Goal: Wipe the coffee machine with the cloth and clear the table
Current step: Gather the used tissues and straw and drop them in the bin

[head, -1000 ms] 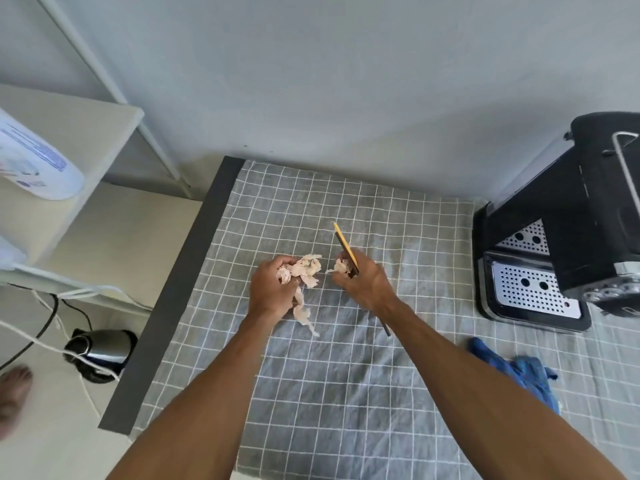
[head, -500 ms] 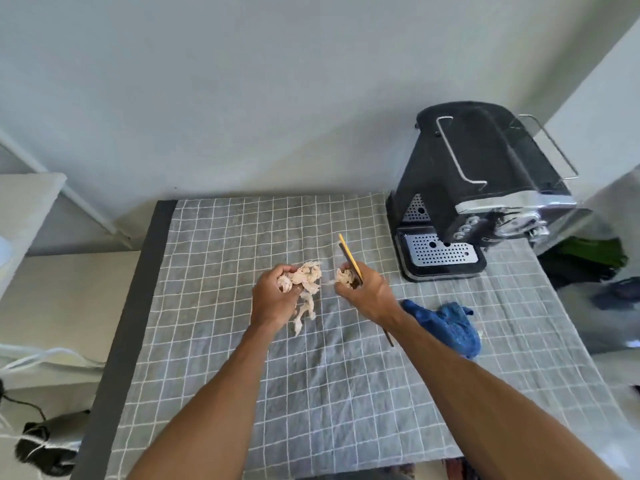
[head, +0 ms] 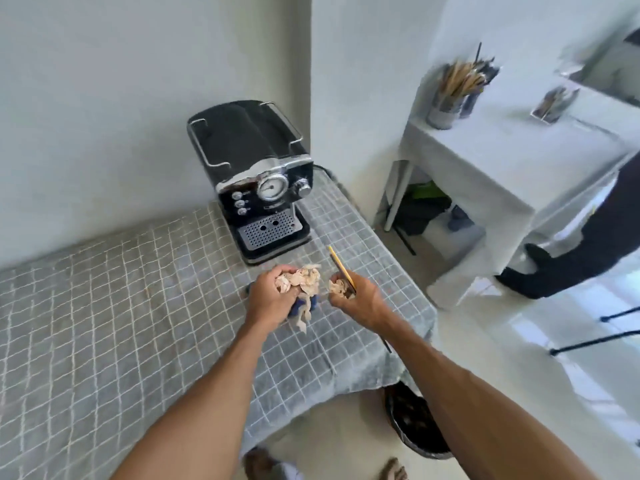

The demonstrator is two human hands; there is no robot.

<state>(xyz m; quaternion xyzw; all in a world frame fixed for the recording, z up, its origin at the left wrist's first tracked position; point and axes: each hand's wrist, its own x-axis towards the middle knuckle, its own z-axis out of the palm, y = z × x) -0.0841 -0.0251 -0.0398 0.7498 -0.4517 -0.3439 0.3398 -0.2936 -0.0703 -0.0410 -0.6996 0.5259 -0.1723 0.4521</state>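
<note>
My left hand (head: 268,299) is closed around a bunch of pale crumpled paper scraps (head: 301,279), one strip dangling below it. My right hand (head: 360,299) grips a yellow-and-black pencil (head: 341,268) plus a small wad of the same scraps. Both hands hover over the right end of the table with the grey checked cloth (head: 121,306). The black coffee machine (head: 256,174) stands just beyond them by the wall. Only a sliver of the blue cloth (head: 298,308) shows, under my left hand.
A dark waste bin (head: 415,424) sits on the floor under the table's right corner, below my right forearm. A white side table (head: 502,161) with pots of brushes stands to the right. A person's dark leg and shoe (head: 554,268) are at far right.
The view has swung right and my hands have carried the scraps and pencil toward the table's right end, above the blue cloth. The bin and white side table have come into sight.
</note>
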